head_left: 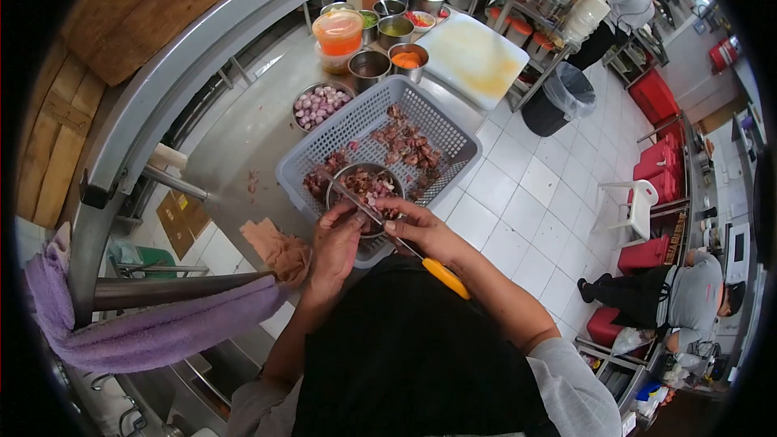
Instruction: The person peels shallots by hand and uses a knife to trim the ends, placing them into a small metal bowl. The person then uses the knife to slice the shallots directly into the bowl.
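A grey perforated basket (461,133) holds dark reddish pieces (409,142) that look like meat, and a round metal bowl (396,180) with more pieces and paler bits. Over the bowl's near side, my right hand (417,226) is closed on a knife with a yellow handle (445,277); its blade slants up to the left across the bowl. My left hand (338,239) is closed beside the blade, fingers pressed together at the bowl's edge; what it holds is too small to make out.
A bowl of small purple onions (321,107), metal containers (370,67), an orange-lidded tub (338,32) and a white cutting board (465,57) lie beyond the basket. Crumpled brown paper (273,249) and a purple towel (170,328) are at left. Two people stand at right.
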Demonstrator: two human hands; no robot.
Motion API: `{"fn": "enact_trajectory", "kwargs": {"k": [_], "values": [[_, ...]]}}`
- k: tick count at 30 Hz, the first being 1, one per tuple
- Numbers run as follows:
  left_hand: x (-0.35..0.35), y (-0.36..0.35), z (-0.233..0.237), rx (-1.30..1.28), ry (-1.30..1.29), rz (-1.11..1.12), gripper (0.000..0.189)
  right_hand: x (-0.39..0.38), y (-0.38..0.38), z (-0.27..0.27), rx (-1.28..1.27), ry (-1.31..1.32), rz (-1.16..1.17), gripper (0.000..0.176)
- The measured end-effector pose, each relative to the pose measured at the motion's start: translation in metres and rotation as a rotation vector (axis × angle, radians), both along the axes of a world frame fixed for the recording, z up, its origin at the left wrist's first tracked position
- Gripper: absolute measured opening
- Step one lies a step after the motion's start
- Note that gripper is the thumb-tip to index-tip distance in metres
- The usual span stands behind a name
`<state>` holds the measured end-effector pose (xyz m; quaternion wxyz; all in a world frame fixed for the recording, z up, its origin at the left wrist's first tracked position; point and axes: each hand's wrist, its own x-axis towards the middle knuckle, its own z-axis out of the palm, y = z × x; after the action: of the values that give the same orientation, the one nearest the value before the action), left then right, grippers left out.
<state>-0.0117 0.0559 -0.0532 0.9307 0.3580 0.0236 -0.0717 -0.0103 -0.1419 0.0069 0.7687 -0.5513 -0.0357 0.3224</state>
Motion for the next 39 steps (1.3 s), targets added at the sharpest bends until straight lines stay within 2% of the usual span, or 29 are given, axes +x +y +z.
{"fn": "enact_trajectory", "kwargs": {"k": [4, 6, 9, 18, 25, 29, 34, 39], "values": [[0.001, 0.001, 0.004, 0.033, -0.012, -0.032, 0.024, 0.004, -0.003, -0.002, 0.059, 0.064, 0.006, 0.045], [0.002, 0.001, 0.006, 0.042, -0.01, -0.03, 0.024, 0.005, -0.007, -0.001, 0.174, 0.181, 0.019, 0.045], [0.001, 0.001, 0.011, 0.033, 0.014, -0.056, 0.022, 0.005, -0.007, -0.005, 0.201, 0.162, 0.021, 0.046], [0.001, -0.005, 0.009, 0.008, 0.011, 0.022, 0.02, -0.003, 0.003, -0.003, 0.053, -0.04, 0.0, 0.057], [0.0, -0.008, 0.008, -0.043, 0.001, 0.017, 0.018, -0.004, 0.003, -0.001, 0.055, -0.018, -0.018, 0.051], [0.0, -0.004, 0.011, -0.012, -0.059, -0.057, 0.02, 0.0, -0.005, -0.003, 0.137, 0.103, -0.004, 0.047], [0.0, -0.01, 0.019, -0.045, 0.002, -0.05, 0.021, 0.001, -0.007, -0.002, 0.235, 0.178, -0.007, 0.044], [0.002, 0.0, 0.009, 0.046, 0.038, -0.076, 0.024, 0.002, -0.004, -0.007, 0.167, 0.149, -0.067, 0.044]]}}
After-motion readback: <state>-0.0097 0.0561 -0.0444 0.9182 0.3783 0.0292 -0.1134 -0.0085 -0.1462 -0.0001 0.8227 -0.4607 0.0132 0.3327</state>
